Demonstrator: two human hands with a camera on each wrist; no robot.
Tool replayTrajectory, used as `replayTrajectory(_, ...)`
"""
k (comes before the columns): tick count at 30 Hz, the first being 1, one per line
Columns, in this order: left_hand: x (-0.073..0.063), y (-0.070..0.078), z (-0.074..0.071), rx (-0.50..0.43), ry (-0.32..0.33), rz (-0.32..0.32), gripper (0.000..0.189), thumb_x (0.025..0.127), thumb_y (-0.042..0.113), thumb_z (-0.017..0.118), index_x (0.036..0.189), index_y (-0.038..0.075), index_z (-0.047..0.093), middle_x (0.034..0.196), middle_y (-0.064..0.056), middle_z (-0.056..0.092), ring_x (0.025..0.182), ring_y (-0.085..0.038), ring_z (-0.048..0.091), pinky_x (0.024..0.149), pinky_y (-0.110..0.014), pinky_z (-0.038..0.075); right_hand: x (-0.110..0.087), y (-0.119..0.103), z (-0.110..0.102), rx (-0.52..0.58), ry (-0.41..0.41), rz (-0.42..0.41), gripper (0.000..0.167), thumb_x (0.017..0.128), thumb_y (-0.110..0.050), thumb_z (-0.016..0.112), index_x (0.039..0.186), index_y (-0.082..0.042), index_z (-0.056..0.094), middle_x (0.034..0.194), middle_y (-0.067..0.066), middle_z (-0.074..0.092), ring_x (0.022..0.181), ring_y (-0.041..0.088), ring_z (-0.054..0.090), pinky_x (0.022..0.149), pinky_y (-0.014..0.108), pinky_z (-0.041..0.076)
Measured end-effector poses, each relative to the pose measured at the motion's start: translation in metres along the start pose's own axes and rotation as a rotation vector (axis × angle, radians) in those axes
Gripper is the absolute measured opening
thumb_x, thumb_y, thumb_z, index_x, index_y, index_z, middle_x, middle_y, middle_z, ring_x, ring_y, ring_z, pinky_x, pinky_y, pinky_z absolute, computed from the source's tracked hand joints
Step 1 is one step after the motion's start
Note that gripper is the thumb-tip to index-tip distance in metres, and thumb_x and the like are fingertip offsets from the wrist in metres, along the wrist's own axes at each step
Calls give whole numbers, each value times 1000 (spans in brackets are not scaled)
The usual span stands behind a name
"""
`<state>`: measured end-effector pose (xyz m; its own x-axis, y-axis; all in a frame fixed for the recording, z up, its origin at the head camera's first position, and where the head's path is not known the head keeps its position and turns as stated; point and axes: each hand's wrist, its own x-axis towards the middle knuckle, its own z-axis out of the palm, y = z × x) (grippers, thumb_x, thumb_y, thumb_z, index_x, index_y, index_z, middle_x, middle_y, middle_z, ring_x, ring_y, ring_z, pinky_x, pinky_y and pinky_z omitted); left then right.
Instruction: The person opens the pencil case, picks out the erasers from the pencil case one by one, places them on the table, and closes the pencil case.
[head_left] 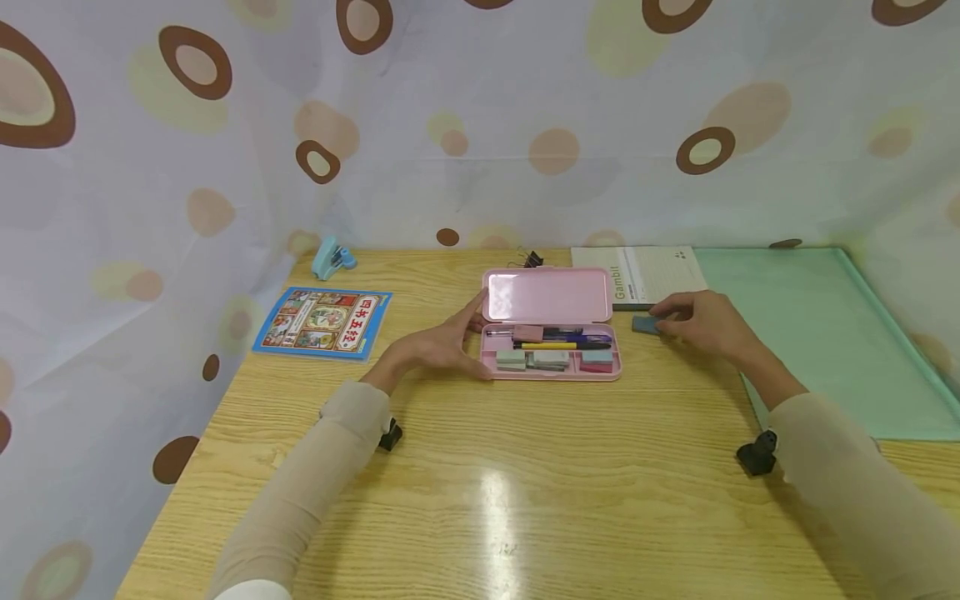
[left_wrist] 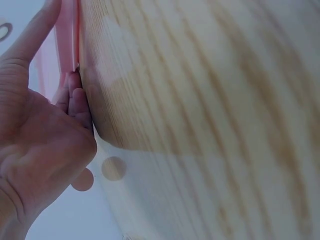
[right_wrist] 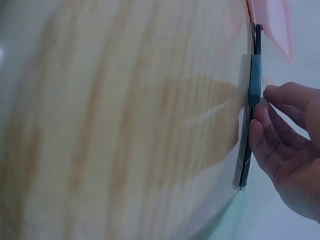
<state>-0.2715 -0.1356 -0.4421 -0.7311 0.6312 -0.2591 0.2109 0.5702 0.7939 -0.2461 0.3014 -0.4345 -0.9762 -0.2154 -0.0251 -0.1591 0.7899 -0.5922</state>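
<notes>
A pink pencil case (head_left: 551,375) lies on the table with its lid (head_left: 547,295) raised at the back. Inside are pens, a yellow pencil-like stick (head_left: 550,346) and several small eraser-like blocks, among them a pink one (head_left: 528,333). My left hand (head_left: 448,342) touches the case's left side, thumb and fingers spread along it; in the left wrist view the thumb (left_wrist: 37,35) runs straight beside the pink wall. To the right of the case, my right hand (head_left: 701,323) pinches one end of a blue eraser-like block (right_wrist: 255,80) between thumb and fingertips, low over the table.
Behind the right hand lies a Gambit notebook (head_left: 660,267), with a pale green mat (head_left: 832,350) to its right. A blue-bordered booklet (head_left: 322,323) and a light blue hole punch (head_left: 327,260) are on the left. A black binder clip (head_left: 533,260) sits behind the lid.
</notes>
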Motion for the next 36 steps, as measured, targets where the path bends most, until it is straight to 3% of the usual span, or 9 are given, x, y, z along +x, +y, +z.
replayTrajectory(5, -1, 0, 0, -3, 1, 0, 138, 78, 34, 93, 166, 32, -13, 152, -10, 35, 140, -23, 35, 125, -43, 25, -1, -6, -1, 22, 12, -7, 29, 101, -22, 68, 124, -5, 73, 119, 20, 72, 108, 35, 66, 90, 49, 51)
replayTrajectory(12, -2, 0, 0, 0, 5, -3, 137, 78, 33, 93, 166, 33, -13, 151, -9, 36, 139, -23, 35, 124, -42, 27, 5, -30, 6, 180, -25, -54, 35, 101, -26, 71, 130, -6, 71, 123, 18, 70, 96, 27, 66, 72, 30, 56)
replayTrajectory(18, -2, 1, 0, -4, 8, 0, 137, 78, 34, 92, 166, 34, -13, 151, -9, 36, 139, -23, 35, 125, -43, 25, 17, -56, 23, 267, -83, -108, 39, 100, -26, 72, 134, -6, 68, 125, 17, 69, 103, 26, 63, 77, 23, 54)
replayTrajectory(26, -1, 1, 1, 5, 12, 2, 137, 78, 34, 93, 166, 36, -12, 150, -8, 38, 138, -21, 37, 124, -42, 27, 31, -85, 49, 297, -161, -134, 33, 100, -18, 70, 132, -9, 69, 121, 14, 69, 95, 26, 63, 75, 29, 57)
replayTrajectory(31, 1, 0, 1, 7, 13, 13, 137, 78, 34, 93, 166, 35, -12, 149, -8, 38, 137, -22, 37, 124, -42, 27, 35, -102, 63, 281, -166, -163, 30, 98, -15, 72, 128, -10, 72, 116, 11, 72, 92, 25, 66, 72, 34, 56)
replayTrajectory(36, 0, 0, 1, 4, 12, 6, 137, 78, 35, 93, 166, 35, -12, 149, -8, 38, 137, -22, 38, 124, -42, 27, 39, -115, 76, 221, -135, -196, 26, 95, -11, 75, 121, -9, 75, 111, 9, 74, 92, 24, 65, 77, 35, 52)
